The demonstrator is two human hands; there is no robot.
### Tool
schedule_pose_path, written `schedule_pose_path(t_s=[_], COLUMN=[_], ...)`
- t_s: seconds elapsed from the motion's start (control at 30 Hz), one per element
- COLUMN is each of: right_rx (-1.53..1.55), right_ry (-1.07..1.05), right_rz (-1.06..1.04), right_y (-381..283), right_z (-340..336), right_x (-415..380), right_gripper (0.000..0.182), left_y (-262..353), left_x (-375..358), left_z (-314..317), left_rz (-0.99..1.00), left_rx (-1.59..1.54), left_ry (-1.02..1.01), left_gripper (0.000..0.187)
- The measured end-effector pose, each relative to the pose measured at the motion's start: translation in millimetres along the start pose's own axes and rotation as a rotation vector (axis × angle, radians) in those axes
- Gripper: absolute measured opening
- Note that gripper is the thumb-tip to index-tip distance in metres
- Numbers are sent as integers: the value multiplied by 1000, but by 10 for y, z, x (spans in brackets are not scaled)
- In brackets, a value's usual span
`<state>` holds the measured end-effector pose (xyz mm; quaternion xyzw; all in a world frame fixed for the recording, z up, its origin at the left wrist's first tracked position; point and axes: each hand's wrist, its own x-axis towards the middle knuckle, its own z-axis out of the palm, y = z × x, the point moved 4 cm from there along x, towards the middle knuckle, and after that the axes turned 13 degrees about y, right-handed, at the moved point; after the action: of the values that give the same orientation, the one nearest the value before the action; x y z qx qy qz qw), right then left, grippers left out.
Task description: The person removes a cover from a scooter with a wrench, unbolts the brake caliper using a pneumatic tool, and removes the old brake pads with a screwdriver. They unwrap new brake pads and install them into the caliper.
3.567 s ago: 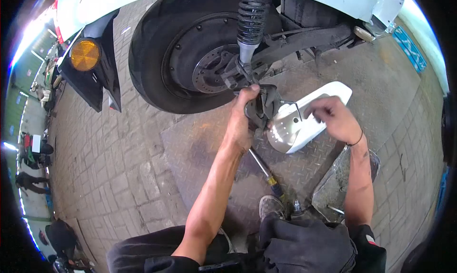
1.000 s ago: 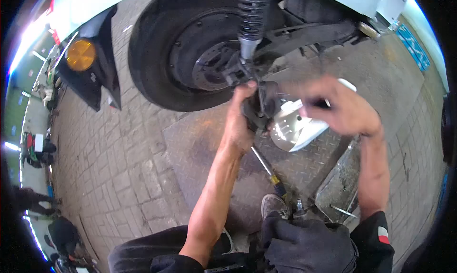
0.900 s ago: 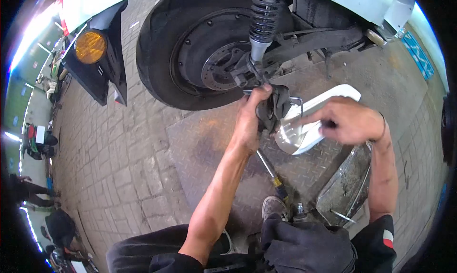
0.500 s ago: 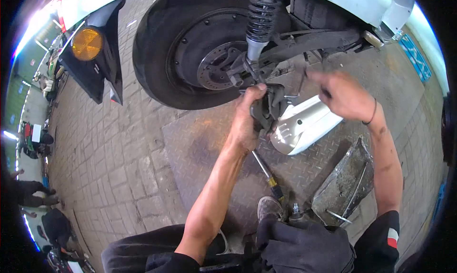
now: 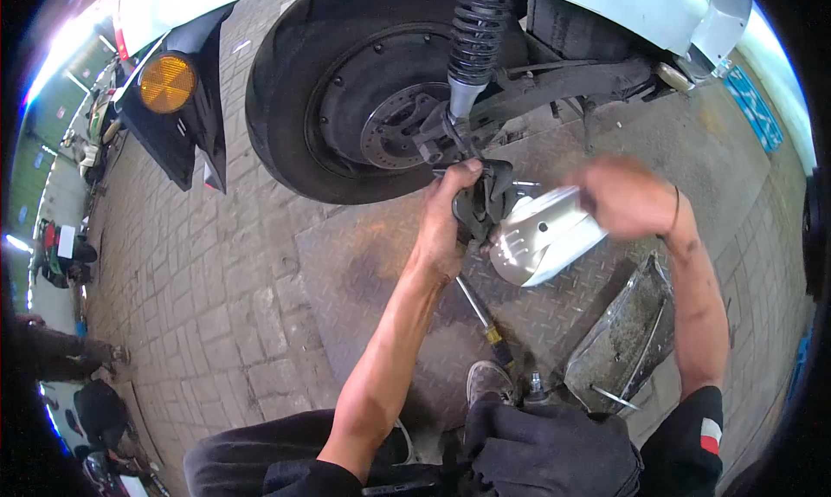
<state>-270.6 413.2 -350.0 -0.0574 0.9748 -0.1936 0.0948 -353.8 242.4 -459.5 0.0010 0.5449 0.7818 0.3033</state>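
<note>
My left hand [image 5: 443, 216] is wrapped round a dark brake caliper [image 5: 490, 194] just below the shock absorber's lower end, thumb on top. A small metal rod, apparently a hex key [image 5: 526, 183], sticks out from the caliper's right side. My right hand [image 5: 630, 198] is smeared by motion to the right of it, over a white and silver curved cover [image 5: 554, 237]; its fingers do not show clearly. Behind the caliper stand the brake disc [image 5: 381, 138] and the black rear tyre [image 5: 268, 125].
A ratchet-like tool [image 5: 485, 319] with a yellow and black handle lies on the steel plate [image 5: 363, 280]. A dirty tray-like panel [image 5: 615, 350] with a thin rod lies at the right. An orange reflector [image 5: 166, 84] hangs upper left. The coil spring [image 5: 478, 34] rises above the caliper.
My right hand has moved down over the cover, and the hex key's long arm, upright before, no longer shows that way. My left hand keeps its hold on the caliper.
</note>
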Motion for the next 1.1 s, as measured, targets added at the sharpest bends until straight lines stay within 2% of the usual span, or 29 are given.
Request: schedule_pose_path(t_s=[0.03, 0.07, 0.1, 0.17, 0.2, 0.3, 0.33, 0.37, 0.43, 0.47, 0.5, 0.57, 0.6, 0.63, 0.7, 0.73, 0.77, 0.83, 0.87, 0.9, 0.97, 1.03, 1.1], right_rx=[-308, -140, -138, 484, 479, -285, -218, -216, 466, 357, 355, -284, -310, -308, 351, 509, 504, -124, -209, -209, 174, 154, 312], right_ry=[207, 436, 435, -2, -1, 296, 581, 582, 115, -57, -58, 222, 570, 565, 319, -69, -69, 232, 261, 258, 871, 850, 796], right_rz=[321, 107, 110, -385, -395, 180, 27, 31, -220, -222, -228, 137, 58, 65, -292, -275, -284, 17, 136, 141, 124, 121, 34], right_y=[183, 203, 179, -164, -146, 300, 196, 148, -130, -227, -163, 273, 209, 178, -107, -92, 45, 375, 499, 484, 438, 223, -43], right_z=[-78, -102, -79, 100, 87, 3, -71, -63, 93, 117, 135, 139, 58, 63, 111, 254, 320, 332, 248, 278, 158, 192, 332], right_x=[13, -28, -57, -132, -85, 26, -41, -74, -131, -174, -145, -92, -137, -199, -278, -253, -220, -156, -175, -192, -300, -205, -74], right_gripper=[49, 49, 49, 47, 47, 44, 38, 38, 38, 31, 31, 45, 32, 32, 42, 40, 40, 37, 31, 31, 39, 43, 37], left_y=[-5, 2, 22, -14, 8, -36, -30, -31, -24, 13, 4, -78, -69, -29, -45, -33, -19, -9, -24, -38, -19, 3, -10], left_x=[-14, -38, -55, -52, -28, -15, -28, -8, -16, -20, -18, 13, 17, 8, -36, -24, -12, -41, -9, -6, -30, -41, -40], left_z=[13, 33, 47, 14, 0, 6, 12, 13, -41, -38, -49, -37, -7, 14, -32, -49, -54, 9, 16, 11, 32, 36, 33], left_rz=[-4, -18, -30, -29, -11, -39, -41, -44, -56, 8, 12, -36, -40, -31, -32, -35, -38, -35, -23, -18, -6, 13, -21], left_rx=[-2, -70, -136, -127, -122, -32, -16, -14, 13, 38, 38, -16, -18, -36, -57, -36, -16, -78, -76, -73, -85, -85, -105], left_ry=[-5, -2, 5, 21, 24, -24, 16, 14, 4, -2, 1, 13, 7, -13, -12, -12, -14, -40, -23, 3, 10, 12, -2], left_gripper=[55, 48, 42, 43, 44, 55, 56, 56, 58, 58, 58, 57, 57, 57, 57, 57, 57, 56, 56, 56, 52, 48, 49])
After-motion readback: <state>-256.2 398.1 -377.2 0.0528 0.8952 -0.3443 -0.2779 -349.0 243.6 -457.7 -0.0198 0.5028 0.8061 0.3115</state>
